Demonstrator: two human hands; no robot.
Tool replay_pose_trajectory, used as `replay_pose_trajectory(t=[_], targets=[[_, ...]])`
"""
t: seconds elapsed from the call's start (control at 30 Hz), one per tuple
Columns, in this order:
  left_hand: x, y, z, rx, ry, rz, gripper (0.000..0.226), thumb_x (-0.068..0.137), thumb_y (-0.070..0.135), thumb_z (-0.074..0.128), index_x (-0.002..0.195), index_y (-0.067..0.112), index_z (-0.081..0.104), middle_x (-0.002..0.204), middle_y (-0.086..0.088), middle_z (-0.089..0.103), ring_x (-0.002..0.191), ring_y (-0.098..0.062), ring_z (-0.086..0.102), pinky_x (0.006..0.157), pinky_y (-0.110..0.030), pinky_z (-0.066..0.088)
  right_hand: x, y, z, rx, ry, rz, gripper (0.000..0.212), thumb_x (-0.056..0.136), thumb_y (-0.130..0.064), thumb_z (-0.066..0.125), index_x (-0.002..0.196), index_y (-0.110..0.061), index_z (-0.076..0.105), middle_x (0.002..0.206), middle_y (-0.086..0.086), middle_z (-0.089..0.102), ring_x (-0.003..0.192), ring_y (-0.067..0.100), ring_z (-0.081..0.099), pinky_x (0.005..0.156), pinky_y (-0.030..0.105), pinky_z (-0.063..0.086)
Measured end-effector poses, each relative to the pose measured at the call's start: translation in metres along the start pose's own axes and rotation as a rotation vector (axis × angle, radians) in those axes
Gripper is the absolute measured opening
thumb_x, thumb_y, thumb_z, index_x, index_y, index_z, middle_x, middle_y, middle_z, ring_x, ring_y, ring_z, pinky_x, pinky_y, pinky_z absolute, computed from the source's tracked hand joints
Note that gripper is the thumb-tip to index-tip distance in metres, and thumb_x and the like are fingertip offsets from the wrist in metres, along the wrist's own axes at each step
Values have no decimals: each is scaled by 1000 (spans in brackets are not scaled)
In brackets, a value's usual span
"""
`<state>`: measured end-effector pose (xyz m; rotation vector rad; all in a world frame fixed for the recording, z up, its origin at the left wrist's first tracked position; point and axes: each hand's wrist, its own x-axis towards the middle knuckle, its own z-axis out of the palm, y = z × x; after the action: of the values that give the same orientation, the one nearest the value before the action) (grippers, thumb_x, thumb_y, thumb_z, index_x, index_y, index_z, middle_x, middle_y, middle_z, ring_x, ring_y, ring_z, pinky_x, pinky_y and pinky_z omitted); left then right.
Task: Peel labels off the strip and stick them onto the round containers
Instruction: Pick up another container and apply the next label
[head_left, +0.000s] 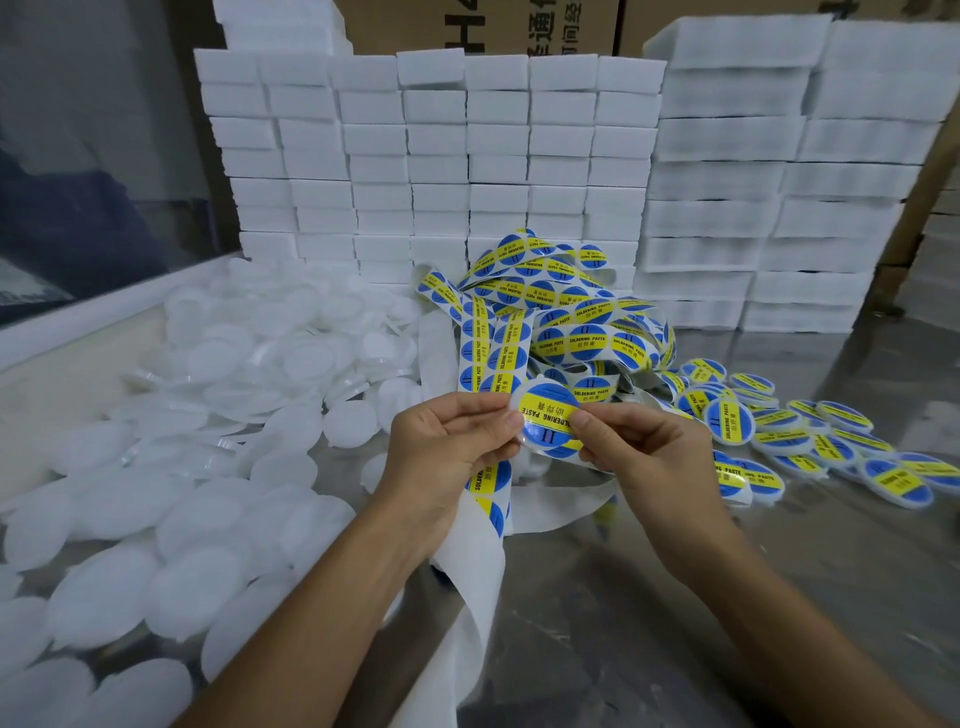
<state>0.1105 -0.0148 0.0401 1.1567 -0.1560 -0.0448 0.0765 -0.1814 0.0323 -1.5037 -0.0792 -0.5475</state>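
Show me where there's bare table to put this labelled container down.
Bare metal table shows near you, between the white backing strip and the labelled containers; more behind them, before the foam blocks. The left is crowded with unlabelled containers.

**Both hands raised, fingers pinched together at centre**

The left hand (452, 441) and right hand (639, 447) meet in mid-frame, forearms angling up from the lower edge. Each hand's thumb and curled fingers (592, 423) pinch inward, knuckles facing outward, wrists bare.
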Motion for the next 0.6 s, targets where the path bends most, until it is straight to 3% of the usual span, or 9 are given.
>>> replay_pose_trajectory(t=[0.6], targets=[[1,-1,-1,33,-11,29,33,53,12,81,84,8,73,83,-15,76,69,-21,73,60,-21,56,0,0,-1,-14,-4,0,7,81,-5,75,83,-12,77,71,4,76,58,8,64,59,16,53]])
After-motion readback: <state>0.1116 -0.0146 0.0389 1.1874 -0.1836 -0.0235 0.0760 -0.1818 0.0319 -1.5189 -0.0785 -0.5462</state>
